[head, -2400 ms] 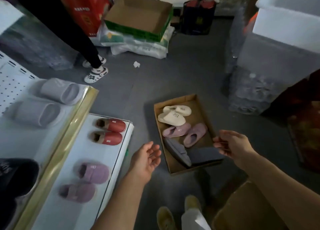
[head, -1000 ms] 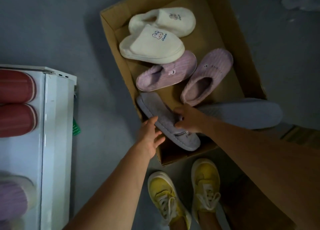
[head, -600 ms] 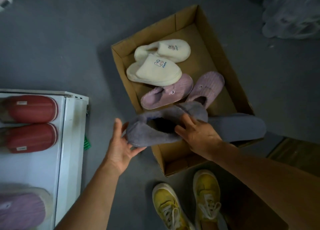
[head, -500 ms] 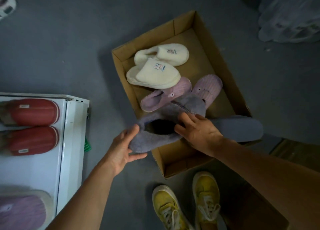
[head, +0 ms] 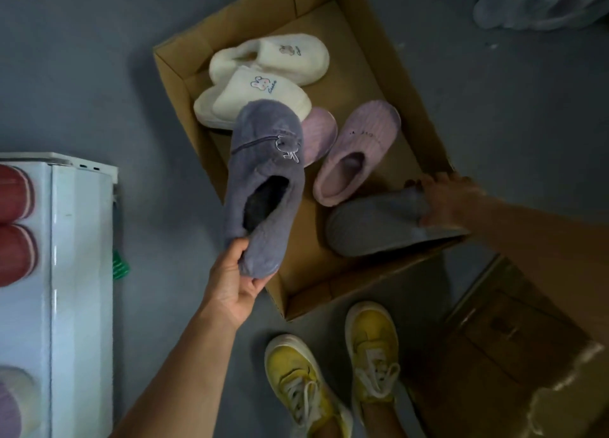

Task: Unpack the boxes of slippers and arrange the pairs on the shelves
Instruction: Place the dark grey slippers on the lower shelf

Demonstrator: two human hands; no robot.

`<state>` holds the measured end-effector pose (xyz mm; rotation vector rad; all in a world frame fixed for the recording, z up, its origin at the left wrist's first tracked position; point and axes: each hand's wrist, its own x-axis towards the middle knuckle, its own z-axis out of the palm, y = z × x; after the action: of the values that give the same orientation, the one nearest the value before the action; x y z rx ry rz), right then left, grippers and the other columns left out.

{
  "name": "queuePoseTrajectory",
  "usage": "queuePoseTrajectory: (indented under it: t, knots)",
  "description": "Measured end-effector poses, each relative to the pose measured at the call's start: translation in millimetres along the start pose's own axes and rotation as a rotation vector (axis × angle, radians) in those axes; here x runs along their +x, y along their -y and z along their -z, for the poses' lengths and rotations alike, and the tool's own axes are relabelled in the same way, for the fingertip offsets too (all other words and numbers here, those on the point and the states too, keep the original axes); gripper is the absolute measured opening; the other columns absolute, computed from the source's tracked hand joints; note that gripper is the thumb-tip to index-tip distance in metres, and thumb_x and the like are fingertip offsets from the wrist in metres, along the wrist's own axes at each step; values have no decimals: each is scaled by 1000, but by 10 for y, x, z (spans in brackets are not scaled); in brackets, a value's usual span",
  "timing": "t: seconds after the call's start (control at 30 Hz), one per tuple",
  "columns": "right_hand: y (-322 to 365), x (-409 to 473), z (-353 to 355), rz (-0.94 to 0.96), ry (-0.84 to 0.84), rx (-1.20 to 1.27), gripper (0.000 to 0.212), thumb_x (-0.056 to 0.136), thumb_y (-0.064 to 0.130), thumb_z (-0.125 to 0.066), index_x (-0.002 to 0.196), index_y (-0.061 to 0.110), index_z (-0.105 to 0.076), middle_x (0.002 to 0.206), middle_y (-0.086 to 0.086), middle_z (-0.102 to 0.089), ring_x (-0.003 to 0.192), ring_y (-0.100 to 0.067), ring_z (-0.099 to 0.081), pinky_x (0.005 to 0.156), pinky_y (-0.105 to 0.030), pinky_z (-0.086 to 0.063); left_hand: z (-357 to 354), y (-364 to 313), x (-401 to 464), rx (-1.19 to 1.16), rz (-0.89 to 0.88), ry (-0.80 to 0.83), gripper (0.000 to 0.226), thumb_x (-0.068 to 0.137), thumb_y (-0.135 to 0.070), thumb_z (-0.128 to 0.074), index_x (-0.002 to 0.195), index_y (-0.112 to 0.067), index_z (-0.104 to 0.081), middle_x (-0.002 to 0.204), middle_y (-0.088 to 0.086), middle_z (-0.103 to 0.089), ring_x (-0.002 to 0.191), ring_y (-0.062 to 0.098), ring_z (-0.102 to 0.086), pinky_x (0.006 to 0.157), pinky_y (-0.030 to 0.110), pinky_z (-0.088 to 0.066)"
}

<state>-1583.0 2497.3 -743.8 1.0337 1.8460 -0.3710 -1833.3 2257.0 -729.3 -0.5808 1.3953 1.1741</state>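
A white shelf stands at the left with red slippers on it. An open cardboard box sits on the grey floor. The left hand grips a grey-purple slipper by its heel, thumb on top, toe pointing away above the box. The right hand curls its fingers round the heel of a matching slipper lying sole-up inside the box. Beyond those fingers lie cream slippers and lilac slippers.

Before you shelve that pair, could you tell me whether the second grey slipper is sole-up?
Sole-up: the second grey slipper shows its flat ribbed sole.
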Motion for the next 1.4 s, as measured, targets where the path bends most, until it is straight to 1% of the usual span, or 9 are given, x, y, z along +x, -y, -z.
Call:
queuePoseTrajectory:
  t: [0.17,0.27,0.37,0.5,0.6,0.87,1.07,1.2,1.4]
  knots:
    - [-2,-8,55,80,84,-77,87,60,63,-75,134,27,-46,130,-3,-55,122,-28,-44,97,-37,-37,35,166,-80,8,39,32,29,82,-20,-61,109,-17,-69,107,5,-74,97,17,-70,80,30,-58]
    - [33,-126,76,140,109,133,89,54,62,-79,130,26,-50,127,-2,-56,115,-24,-51,92,-36,-47,35,125,-174,33,32,36,37,72,-17,-63,109,-15,-69,108,6,-73,98,17,-69,75,28,-59]
    - [29,-315,102,216,41,316,65,63,54,-78,116,24,-57,115,-1,-59,101,-19,-55,82,-32,-47,1,25,-256,34,15,41,40,70,-16,-63,110,-13,-69,109,7,-73,97,17,-69,73,28,-60]
    - [54,-612,-30,187,-479,441,47,68,46,-76,97,17,-53,91,-5,-63,82,-26,-60,72,-34,-41,-80,-93,-325,4,-16,84,41,74,-19,-62,115,-13,-67,110,7,-73,98,18,-70,71,28,-60]
    - [148,-751,-110,52,-763,252,55,63,48,-74,98,13,-52,87,-8,-62,79,-29,-60,75,-37,-37,-148,-111,-362,-24,-26,103,41,81,-20,-61,122,-14,-63,111,7,-73,102,21,-68,76,31,-61]
    - [466,-926,-238,210,-883,103,48,55,33,-81,88,12,-53,79,-7,-56,73,-29,-56,70,-38,-38,-287,32,-442,-68,-35,84,53,85,-21,-58,137,-14,-55,121,9,-70,111,24,-65,83,33,-57]
    - [383,-954,-196,-79,-841,464,50,61,37,-84,90,9,-54,79,-10,-64,72,-31,-61,71,-37,-41,-375,82,-407,-15,26,50,43,94,-21,-55,137,-15,-55,124,11,-68,114,28,-63,85,39,-54]
    - [325,-990,-40,-296,-799,806,56,73,43,-76,110,8,-51,93,-12,-63,71,-22,-38,72,-35,-35,-702,205,-308,65,151,79,52,84,-26,-66,135,-24,-55,123,9,-68,112,30,-63,79,43,-55]
    - [396,-936,11,-309,-807,992,54,72,49,-74,102,17,-43,89,-1,-52,76,-17,-35,77,-46,-45,-1148,432,8,206,240,89,53,96,-30,-61,144,-34,-39,146,6,-48,131,34,-48,86,51,-53]
